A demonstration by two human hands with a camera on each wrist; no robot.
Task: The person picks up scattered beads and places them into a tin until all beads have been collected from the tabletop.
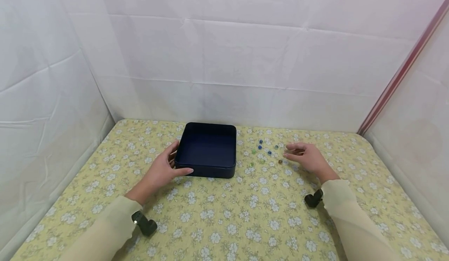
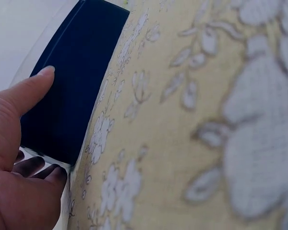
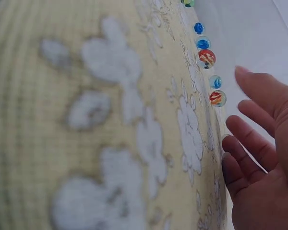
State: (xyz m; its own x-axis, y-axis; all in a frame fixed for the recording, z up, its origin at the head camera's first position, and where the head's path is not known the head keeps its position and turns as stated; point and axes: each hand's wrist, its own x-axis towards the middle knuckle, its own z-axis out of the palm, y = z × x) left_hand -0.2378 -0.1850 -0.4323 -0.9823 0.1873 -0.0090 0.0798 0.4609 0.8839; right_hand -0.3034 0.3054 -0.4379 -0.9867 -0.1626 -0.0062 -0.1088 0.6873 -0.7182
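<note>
A dark navy, square, open-topped box (image 1: 205,171) stands on the cloth, left of the middle. My left hand (image 1: 164,168) grips its near left corner, thumb along the front wall and fingers at the left wall. In the left wrist view the thumb (image 2: 36,86) lies against the dark wall (image 2: 79,81). To the right of the box several glass marbles lie scattered, among them a blue marble (image 1: 260,147), a green marble (image 1: 254,151) and an orange-brown marble (image 1: 280,161). Beside them my right hand (image 1: 304,157) is held with fingers loosely bent and nothing between them.
A yellow cloth with white flowers (image 1: 224,218) covers the table. White sheeting (image 1: 224,58) hangs behind and at both sides, with a red strip (image 1: 403,70) at the right corner. Each wrist wears a dark strap with a small camera (image 1: 313,198).
</note>
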